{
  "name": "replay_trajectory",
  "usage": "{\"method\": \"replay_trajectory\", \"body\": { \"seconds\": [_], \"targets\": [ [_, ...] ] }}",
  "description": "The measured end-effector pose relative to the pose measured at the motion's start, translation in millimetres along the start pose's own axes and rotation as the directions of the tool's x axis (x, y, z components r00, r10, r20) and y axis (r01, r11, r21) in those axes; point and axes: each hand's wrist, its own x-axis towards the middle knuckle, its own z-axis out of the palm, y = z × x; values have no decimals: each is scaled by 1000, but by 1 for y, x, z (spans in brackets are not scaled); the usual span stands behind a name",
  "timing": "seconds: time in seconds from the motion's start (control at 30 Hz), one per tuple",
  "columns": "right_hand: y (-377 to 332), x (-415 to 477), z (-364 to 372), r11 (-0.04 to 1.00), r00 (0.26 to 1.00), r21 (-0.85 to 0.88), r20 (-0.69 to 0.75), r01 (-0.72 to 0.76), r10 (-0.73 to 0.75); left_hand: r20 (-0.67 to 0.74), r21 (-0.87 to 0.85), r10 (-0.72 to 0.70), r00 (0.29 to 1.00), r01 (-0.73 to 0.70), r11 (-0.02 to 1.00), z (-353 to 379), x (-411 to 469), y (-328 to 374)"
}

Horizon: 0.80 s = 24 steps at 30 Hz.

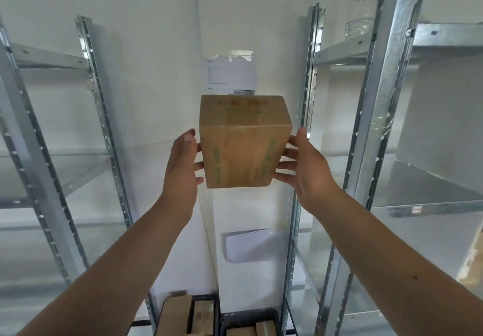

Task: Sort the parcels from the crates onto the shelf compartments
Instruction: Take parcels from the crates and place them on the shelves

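A brown cardboard parcel (244, 142) with green print and clear tape is held up at chest height in front of the white wall, between two metal shelf units. My left hand (183, 163) grips its left side and my right hand (305, 168) grips its right side, fingers curled under the box edges. Far below, black crates (222, 314) on the floor hold several more cardboard parcels (177, 314).
A galvanised shelf unit (60, 153) stands on the left and another (366, 126) on the right, their boards bare. A clear plastic bottle (362, 4) stands on the top right shelf. Paper sheets (230, 74) hang on the wall behind the parcel; another sheet (248, 244) hangs lower.
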Motion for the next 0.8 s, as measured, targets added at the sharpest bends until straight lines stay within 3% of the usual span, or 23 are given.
{"method": "replay_trajectory", "body": {
  "seconds": [0.27,0.57,0.8],
  "targets": [
    [-3,9,-10,1000,1000,-5,16,-21,21,17,-80,-40,999,41,996,-4,5,-2],
    [-6,13,-9,996,996,-37,16,86,-86,-15,27,-13,1000,13,1000,2,11,0],
    [3,16,-9,993,993,9,14,118,-118,3,7,-16,1000,16,1000,3,12,-9]
  ]
}}
